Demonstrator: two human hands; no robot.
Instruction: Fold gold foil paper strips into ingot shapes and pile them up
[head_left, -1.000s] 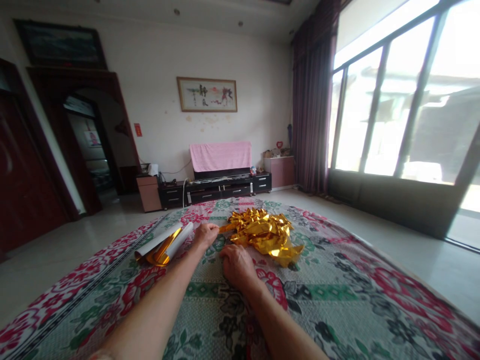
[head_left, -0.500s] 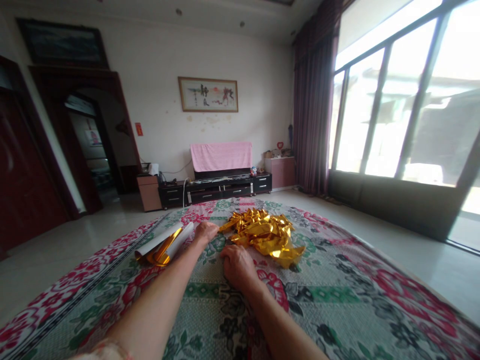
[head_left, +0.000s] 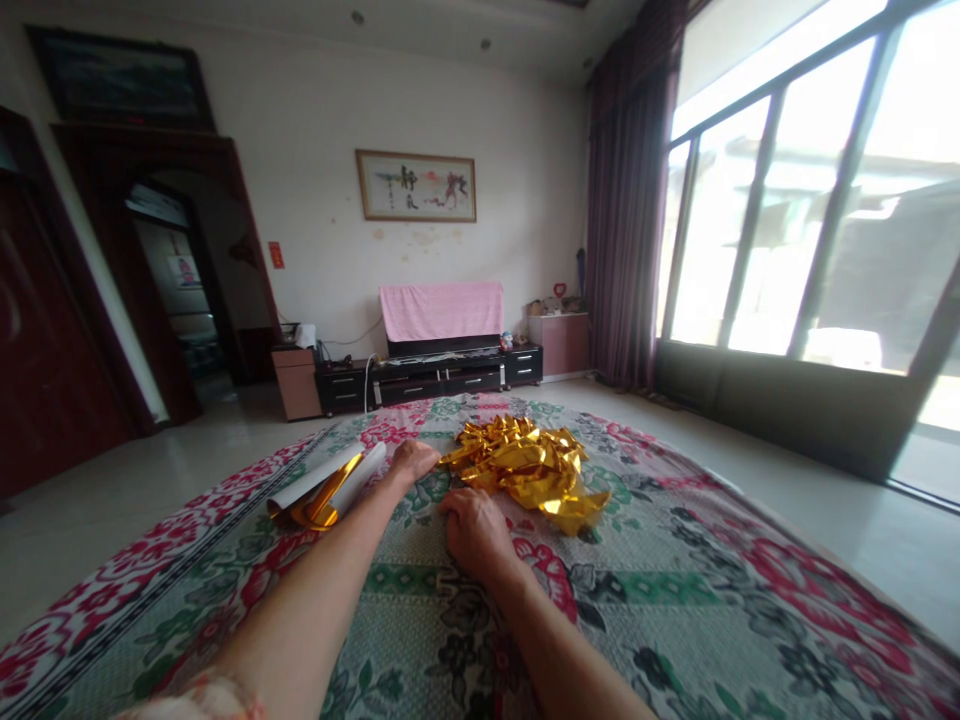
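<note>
On the flowered cloth lies a heap of crumpled gold foil paper, shiny and loosely piled. My left hand is closed in a pinch at the heap's left tip, where a narrow end of the foil meets the fingers. Just in front of the heap rests my right hand, its fingers curled under. Whatever those fingers may hold is hidden by the hand. Left of my left forearm lie curled white-backed sheets with a gold foil strip showing among them.
The flowered tablecloth spreads over the wide round surface under my arms. Across the room stands a low black cabinet with a pink cloth draped above it. Tall windows and a purple curtain are at the right.
Both hands stay almost in place, and the gold foil heap looks the same. The view has tilted very slightly.
</note>
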